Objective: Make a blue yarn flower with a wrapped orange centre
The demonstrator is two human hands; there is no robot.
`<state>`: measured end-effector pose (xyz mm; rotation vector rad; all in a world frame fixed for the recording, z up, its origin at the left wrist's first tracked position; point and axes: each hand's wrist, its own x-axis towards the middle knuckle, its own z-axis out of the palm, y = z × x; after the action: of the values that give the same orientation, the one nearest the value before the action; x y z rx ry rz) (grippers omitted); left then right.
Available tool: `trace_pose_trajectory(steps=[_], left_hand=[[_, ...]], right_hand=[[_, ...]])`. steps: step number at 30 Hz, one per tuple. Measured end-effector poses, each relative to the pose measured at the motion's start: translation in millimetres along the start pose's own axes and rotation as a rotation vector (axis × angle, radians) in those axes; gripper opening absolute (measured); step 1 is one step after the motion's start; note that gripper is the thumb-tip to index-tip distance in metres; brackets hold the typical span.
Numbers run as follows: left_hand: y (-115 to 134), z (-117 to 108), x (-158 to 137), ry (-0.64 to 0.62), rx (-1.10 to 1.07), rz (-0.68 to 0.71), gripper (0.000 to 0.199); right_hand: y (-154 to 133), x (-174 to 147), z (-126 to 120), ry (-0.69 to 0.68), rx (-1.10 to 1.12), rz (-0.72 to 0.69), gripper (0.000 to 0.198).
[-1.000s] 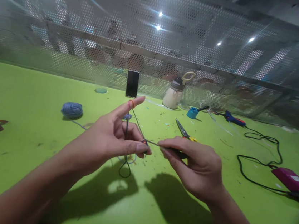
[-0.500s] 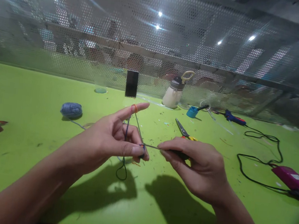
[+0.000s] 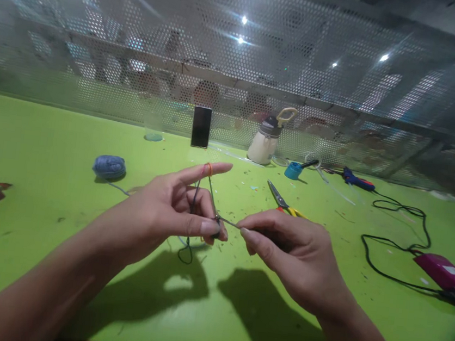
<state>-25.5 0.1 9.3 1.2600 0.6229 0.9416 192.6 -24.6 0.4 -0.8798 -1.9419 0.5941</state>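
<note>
Between the thumb and fingers of my left hand [image 3: 177, 208] is pinched a small dark piece of crochet work [image 3: 216, 228]. Its index finger stretches out to the right with an orange ring [image 3: 210, 169] around it. Dark yarn [image 3: 211, 193] runs from that finger down to the piece, and a loop hangs below the hand. My right hand [image 3: 287, 254] grips a thin metal crochet hook [image 3: 228, 222], whose tip meets the piece at the left thumb. The hook's handle is hidden inside the right hand.
A blue yarn ball [image 3: 109, 167] lies to the left. Yellow-handled scissors [image 3: 283, 201] lie behind my right hand. Farther back stand a phone [image 3: 201, 127], a bottle [image 3: 263, 142] and a blue tape roll [image 3: 293, 171]. A corded magenta device [image 3: 448, 275] lies at right on the green table [image 3: 145, 314].
My right hand has turned and the hook now slopes down to the right from the piece. My left index finger has dipped slightly and shifted right.
</note>
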Motion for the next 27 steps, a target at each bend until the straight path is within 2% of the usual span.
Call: trace_pose_trajectory(steps=[6,13,21,27], left_hand=[[3,3,-1,-0.021,-0.037,-0.013,0.095],[-2,-1,0,-0.116,-0.089,-0.025,0.084],[-3,-1,2,-0.121,-0.054,-0.064,0.095],[-4,-4,3,-0.137,-0.038,-0.078,0.093]], right_hand=[[-1,-1,-7,0.009,-0.167,-0.155,0.013],[-2,-1,-15,-0.068,-0.191,-0.191,0.014],[0,-1,-12,-0.069,-0.245,-0.229,0.015],[0,-1,-17,-0.117,-0.265,-0.261,0.014]])
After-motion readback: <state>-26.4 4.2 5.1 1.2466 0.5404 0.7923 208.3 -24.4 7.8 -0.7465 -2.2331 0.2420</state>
